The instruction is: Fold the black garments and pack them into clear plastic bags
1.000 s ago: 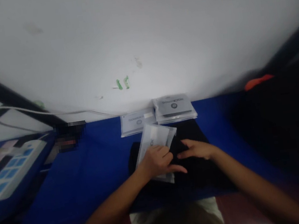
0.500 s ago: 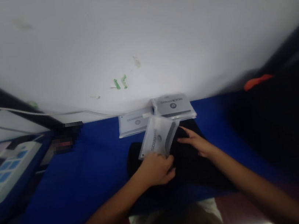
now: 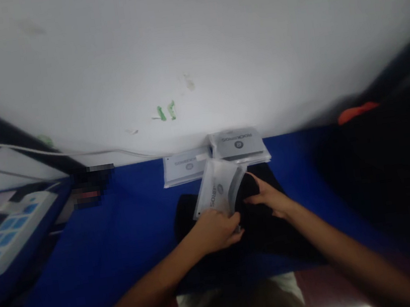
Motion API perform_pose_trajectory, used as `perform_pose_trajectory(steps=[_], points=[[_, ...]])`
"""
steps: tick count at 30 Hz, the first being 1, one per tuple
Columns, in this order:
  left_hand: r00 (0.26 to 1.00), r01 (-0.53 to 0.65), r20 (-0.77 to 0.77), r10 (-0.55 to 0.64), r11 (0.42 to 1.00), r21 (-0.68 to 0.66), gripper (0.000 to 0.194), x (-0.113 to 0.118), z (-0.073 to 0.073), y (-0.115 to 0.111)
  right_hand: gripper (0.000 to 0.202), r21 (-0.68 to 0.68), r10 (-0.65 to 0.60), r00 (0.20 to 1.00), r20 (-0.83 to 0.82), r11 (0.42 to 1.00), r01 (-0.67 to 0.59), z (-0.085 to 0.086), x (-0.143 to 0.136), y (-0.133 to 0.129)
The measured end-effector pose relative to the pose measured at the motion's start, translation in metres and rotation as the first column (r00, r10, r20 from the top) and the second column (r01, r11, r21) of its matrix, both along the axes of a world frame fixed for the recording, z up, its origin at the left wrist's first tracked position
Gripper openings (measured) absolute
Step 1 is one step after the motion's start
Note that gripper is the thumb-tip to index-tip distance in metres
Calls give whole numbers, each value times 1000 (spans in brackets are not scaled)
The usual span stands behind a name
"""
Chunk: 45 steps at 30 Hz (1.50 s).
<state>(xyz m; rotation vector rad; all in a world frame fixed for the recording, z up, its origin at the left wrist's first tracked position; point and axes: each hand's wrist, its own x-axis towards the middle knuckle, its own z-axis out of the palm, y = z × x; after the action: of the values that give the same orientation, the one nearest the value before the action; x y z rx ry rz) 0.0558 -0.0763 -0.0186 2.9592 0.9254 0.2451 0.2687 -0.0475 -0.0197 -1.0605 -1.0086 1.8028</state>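
My left hand (image 3: 219,228) is closed on the lower edge of a frosted plastic bag (image 3: 215,185) with dark printed lettering. The bag tilts over a heap of black cloth-like items (image 3: 277,235). To its right, my right hand (image 3: 268,196) curls its fingers around a black folded piece (image 3: 247,188), which looks like fabric and sits at the bag's right edge. Whether part of that piece is inside the bag's mouth I cannot tell. The undersides of both hands are hidden.
Against the white wall, a stack of similar printed bags (image 3: 239,143) lies beside another flat bag pile (image 3: 186,166). A white power strip (image 3: 11,226) with blue sockets is at the left. An orange item (image 3: 357,112) and a large dark mass are at the right.
My right hand has brought the black piece up against the bag's right side, covering part of its dark band. My left hand keeps its hold with a slight shift.
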Motion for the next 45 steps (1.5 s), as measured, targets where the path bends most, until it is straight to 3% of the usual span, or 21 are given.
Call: perform_pose_trajectory(steps=[4, 7, 10, 14, 19, 21, 24, 28, 31, 35, 38, 41, 43, 45], points=[[997, 46, 58, -51, 995, 84, 19, 4, -5, -2, 66, -87, -47, 999, -12, 995, 46, -4, -3, 0], [993, 59, 92, -74, 987, 149, 16, 6, -7, -4, 64, -81, -100, 995, 13, 992, 101, -6, -6, -1], [988, 61, 127, -88, 977, 205, 17, 8, -6, -5, 64, 21, -150, 985, 82, 989, 148, -8, -10, -1], [979, 80, 162, -122, 966, 244, 21, 11, -5, -8, 65, 274, -185, 959, 216, 954, 123, -19, -14, 0], [976, 92, 164, -140, 958, 271, 21, 16, -6, -10, 69, 472, -297, 823, 484, 880, 40, -31, -17, -2], [977, 90, 165, -136, 961, 261, 21, 17, -7, -9, 68, 483, -296, 815, 498, 875, 23, -30, -18, -3], [980, 79, 162, -118, 970, 228, 20, 18, -5, -8, 68, 427, -198, 882, 427, 904, -3, -25, -15, -2], [974, 87, 179, -141, 956, 279, 24, 17, -3, -6, 90, 341, -92, 912, 399, 939, -54, -21, -12, -2], [963, 133, 180, -199, 937, 322, 28, 17, -4, -6, 99, 410, -147, 877, 458, 910, -61, -21, -17, -5], [944, 185, 193, -269, 912, 365, 18, 19, -6, -7, 98, 481, -258, 814, 520, 876, -30, -23, -28, -8], [933, 210, 196, -301, 900, 382, 14, 22, -4, -8, 95, 497, -281, 811, 513, 867, -14, -24, -31, -7], [944, 197, 187, -271, 920, 339, 15, 24, 0, -9, 82, 410, -245, 889, 387, 909, 73, -19, -28, -4], [956, 164, 186, -228, 937, 307, 14, 22, 3, -8, 64, 187, -156, 965, 209, 975, 117, -14, -23, -2], [962, 129, 192, -192, 945, 299, 12, 18, 4, -7, 43, -71, -105, 994, 12, 992, 106, -9, -16, 0]])
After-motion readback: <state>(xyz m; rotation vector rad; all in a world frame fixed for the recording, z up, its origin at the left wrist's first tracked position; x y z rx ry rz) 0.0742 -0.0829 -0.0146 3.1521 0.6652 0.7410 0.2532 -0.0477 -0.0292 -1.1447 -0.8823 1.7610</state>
